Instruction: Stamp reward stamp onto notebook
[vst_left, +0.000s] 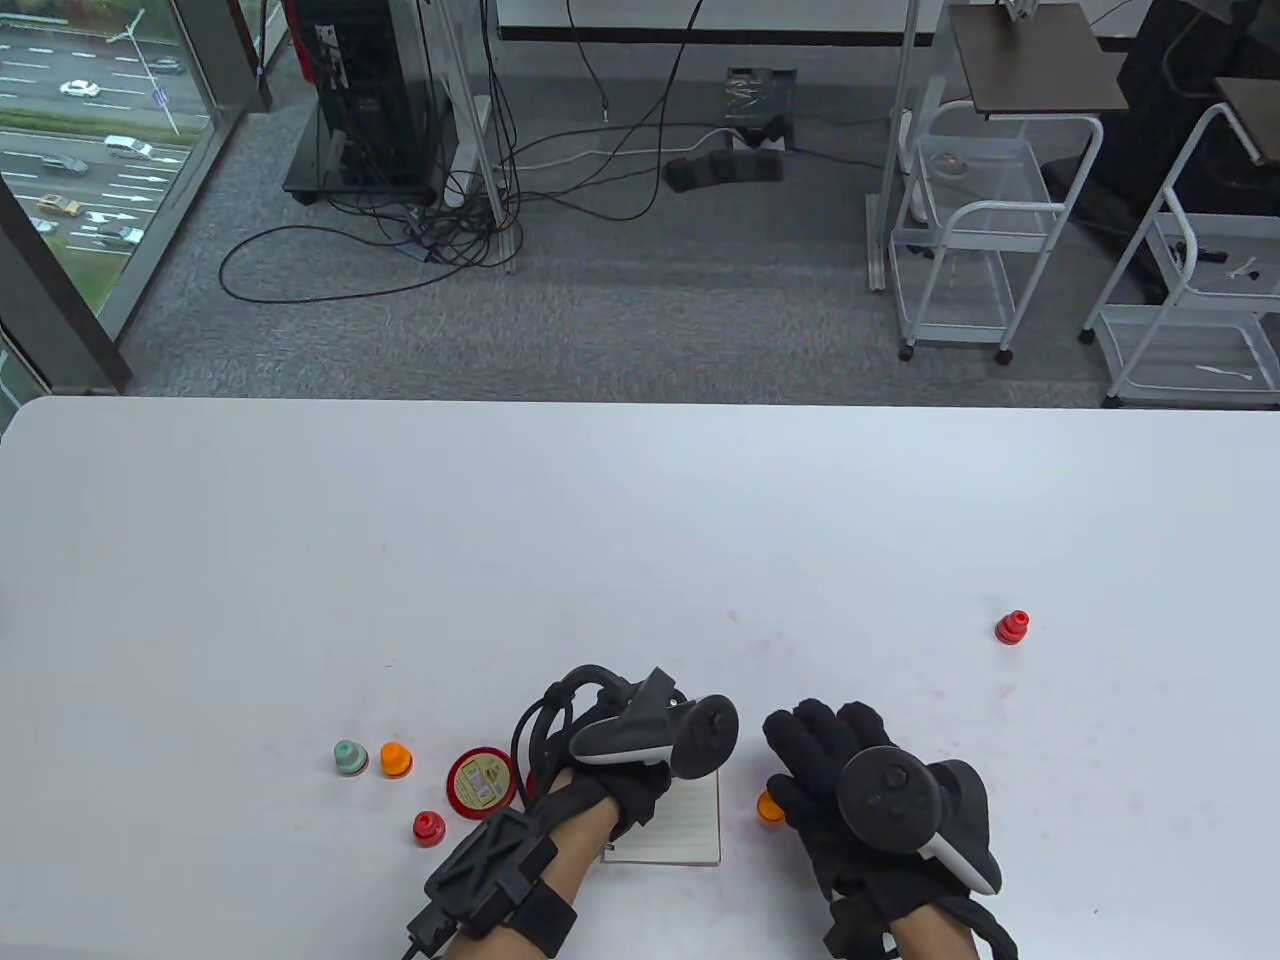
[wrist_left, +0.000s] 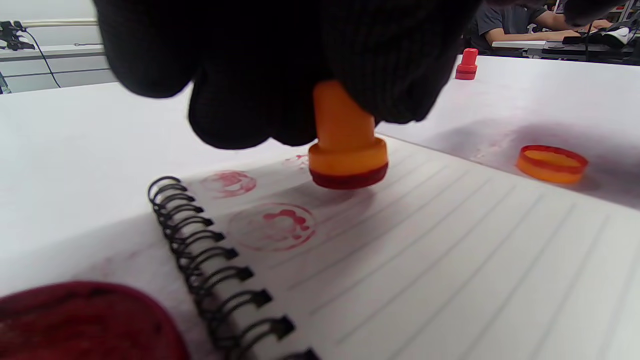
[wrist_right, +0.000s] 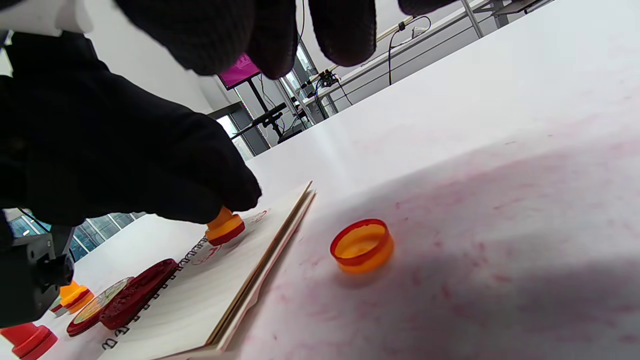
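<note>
While my left hand (vst_left: 640, 775) pinches the orange stamp (wrist_left: 346, 145) by its handle, I see its red face low over the lined page of the spiral notebook (vst_left: 672, 825), contact unclear, with two red prints (wrist_left: 272, 226) beside it. My right hand (vst_left: 840, 775) rests with fingers loose, holding nothing. From the notebook, the orange cap (wrist_right: 362, 246) lies at 3 o'clock on the white table (vst_left: 500, 540), the ink pad tin (vst_left: 481, 783) at 9 o'clock, a red stamp (vst_left: 1012, 627) at 2 o'clock
</note>
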